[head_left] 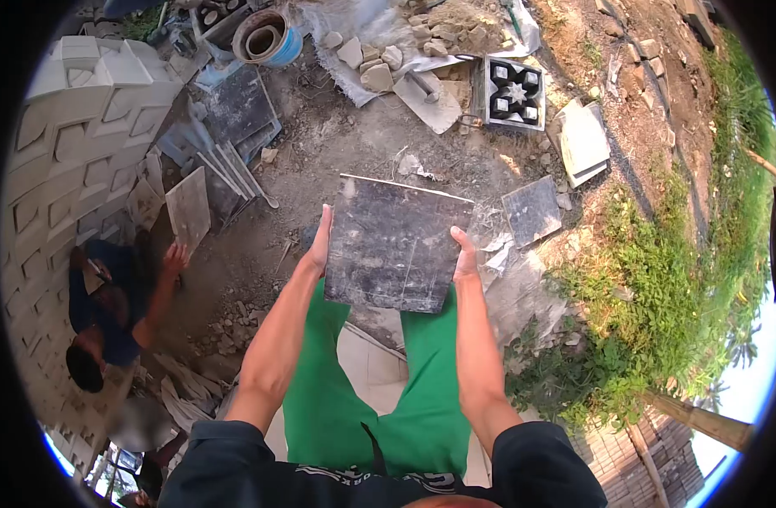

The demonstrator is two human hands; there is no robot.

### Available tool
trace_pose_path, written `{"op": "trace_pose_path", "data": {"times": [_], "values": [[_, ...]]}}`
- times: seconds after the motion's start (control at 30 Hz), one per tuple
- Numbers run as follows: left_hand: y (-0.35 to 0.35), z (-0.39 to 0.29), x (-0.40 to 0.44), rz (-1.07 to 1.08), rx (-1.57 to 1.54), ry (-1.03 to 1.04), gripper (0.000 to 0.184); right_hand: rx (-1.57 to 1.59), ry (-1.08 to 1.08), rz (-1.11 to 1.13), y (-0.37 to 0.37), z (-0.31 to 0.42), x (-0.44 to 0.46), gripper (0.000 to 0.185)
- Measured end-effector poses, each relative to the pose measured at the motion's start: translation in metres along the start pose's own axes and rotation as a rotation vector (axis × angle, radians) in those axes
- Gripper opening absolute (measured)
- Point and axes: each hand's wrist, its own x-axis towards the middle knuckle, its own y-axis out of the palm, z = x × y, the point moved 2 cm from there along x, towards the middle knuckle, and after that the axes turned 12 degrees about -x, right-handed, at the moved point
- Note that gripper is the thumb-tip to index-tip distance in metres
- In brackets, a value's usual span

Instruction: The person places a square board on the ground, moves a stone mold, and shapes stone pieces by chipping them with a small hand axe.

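Presently, a dark, flat board is between the two hands, above the green trousers of the person; whether it touches the knees, I cannot tell. Its face carries pale, dusty marks, and a light strip runs along the far edge. The left hand is closed on the left edge. The right hand grips the opposite edge, its thumb lying on the face. In my judgement, the step in hand is the handling of this board, and the next move calls for both hands acting together, so that it does not tip.

Just beyond the right hand, a smaller dark plate lies on the ground. Farther ahead of the hands are a flat float with a handle and a framed mould with a star pattern. A blue bucket stands far ahead, toward the left. Well apart from the left hand, a co-worker's hand touches another board, near the stacked pale blocks.
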Motion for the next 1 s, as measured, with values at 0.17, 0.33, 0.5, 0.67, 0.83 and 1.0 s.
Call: {"op": "trace_pose_path", "data": {"times": [0.17,0.33,0.5,0.67,0.83,1.0], "values": [[-0.032,-0.016,0.048,-0.08,0.136,-0.056,0.08,0.094,0.071,-0.058,0.004,-0.018,0.03,0.05],[-0.007,-0.043,0.102,-0.081,0.12,-0.157,0.074,0.155,0.082,-0.083,-0.013,-0.028,0.074,0.05],[-0.017,-0.06,0.179,-0.052,0.216,-0.233,0.079,0.178,0.086,-0.193,-0.021,-0.019,0.123,0.051],[-0.018,-0.059,0.223,-0.072,0.267,-0.235,0.089,0.109,0.036,-0.229,-0.027,0.004,0.157,0.051],[-0.067,-0.043,0.286,-0.119,0.159,-0.287,0.087,0.042,0.152,-0.178,-0.037,0.008,0.215,0.049],[-0.108,-0.022,0.338,-0.226,0.301,-0.205,0.09,-0.027,0.077,-0.182,-0.063,-0.002,0.273,0.048]]}}
